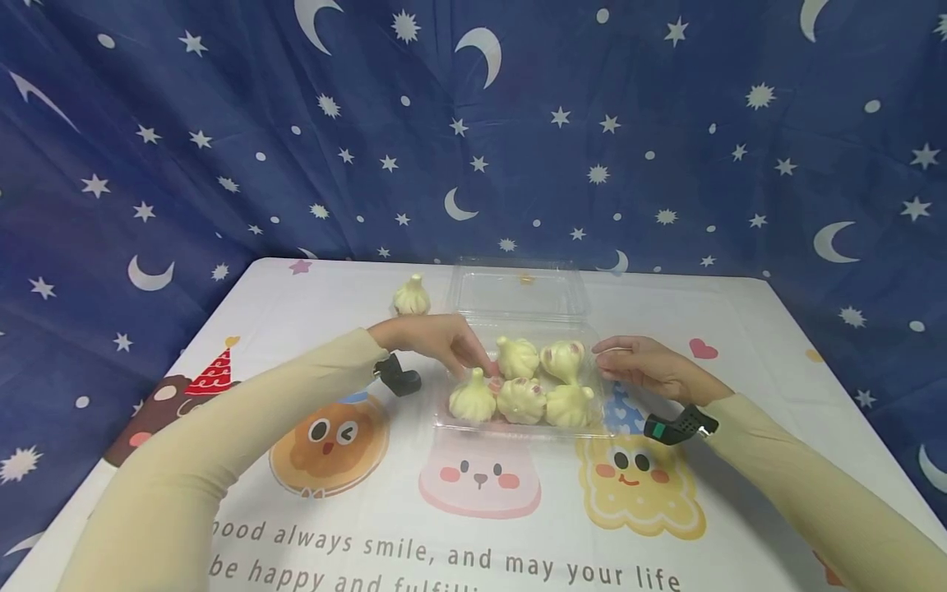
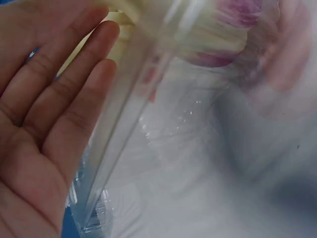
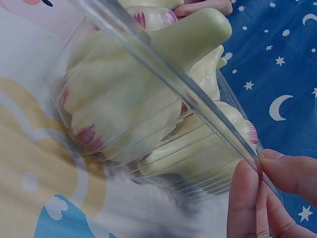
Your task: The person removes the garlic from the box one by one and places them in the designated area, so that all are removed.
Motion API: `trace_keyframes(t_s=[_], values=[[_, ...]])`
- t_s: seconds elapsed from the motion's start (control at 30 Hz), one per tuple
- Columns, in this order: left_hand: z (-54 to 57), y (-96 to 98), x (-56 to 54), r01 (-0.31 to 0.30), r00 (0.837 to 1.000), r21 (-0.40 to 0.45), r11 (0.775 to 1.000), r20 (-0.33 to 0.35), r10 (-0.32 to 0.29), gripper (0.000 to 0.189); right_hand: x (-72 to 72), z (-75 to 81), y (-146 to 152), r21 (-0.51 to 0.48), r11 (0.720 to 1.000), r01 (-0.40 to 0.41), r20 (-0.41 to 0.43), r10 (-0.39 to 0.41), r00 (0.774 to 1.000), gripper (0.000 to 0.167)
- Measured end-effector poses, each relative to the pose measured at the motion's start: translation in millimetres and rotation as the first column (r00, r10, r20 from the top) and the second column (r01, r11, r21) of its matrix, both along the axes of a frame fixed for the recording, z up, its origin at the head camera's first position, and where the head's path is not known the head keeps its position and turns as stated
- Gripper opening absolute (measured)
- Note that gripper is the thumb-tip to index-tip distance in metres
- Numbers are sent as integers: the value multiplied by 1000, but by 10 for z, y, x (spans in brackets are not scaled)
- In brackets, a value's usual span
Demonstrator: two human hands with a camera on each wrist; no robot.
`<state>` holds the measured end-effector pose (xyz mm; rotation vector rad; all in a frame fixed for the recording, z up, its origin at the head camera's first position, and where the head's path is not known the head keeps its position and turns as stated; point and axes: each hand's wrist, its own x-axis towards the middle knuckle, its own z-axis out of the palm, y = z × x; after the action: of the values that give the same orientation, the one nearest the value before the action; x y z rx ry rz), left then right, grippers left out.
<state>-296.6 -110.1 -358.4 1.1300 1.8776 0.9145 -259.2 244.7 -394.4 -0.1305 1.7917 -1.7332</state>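
Note:
A clear plastic container [image 1: 484, 429] stands on the table with several pale garlic bulbs [image 1: 522, 400] inside, some with purple patches. Over its left side reaches my left hand [image 1: 444, 339], its fingertips down among the bulbs. In the left wrist view, several fingers [image 2: 74, 94] of that hand lie nearly straight beside the container's edge; the other fingertips are out of sight. My right hand [image 1: 647, 367] pinches the container's right rim between thumb and fingers, as the right wrist view shows. Behind my left wrist, a single garlic bulb [image 1: 412, 298] sits on the table.
The container's clear lid [image 1: 518, 294] lies folded back toward the far edge. Cartoon figures and lettering are printed on the white tablecloth [image 1: 355, 510]. A blue curtain [image 1: 547, 164] with moons and stars hangs behind the table.

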Motion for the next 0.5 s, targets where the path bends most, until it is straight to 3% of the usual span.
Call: trace_keyframes(t_s=[0.27,0.5], values=[[-49,75,49,-11,998,-32,999,63,13,38,-8,-14,-4,0,1000,1,0,-1,1000,28],[-75,104,90,-43,998,-44,998,52,45,33,-14,-12,-1,4,1000,6,7,-6,1000,25]])
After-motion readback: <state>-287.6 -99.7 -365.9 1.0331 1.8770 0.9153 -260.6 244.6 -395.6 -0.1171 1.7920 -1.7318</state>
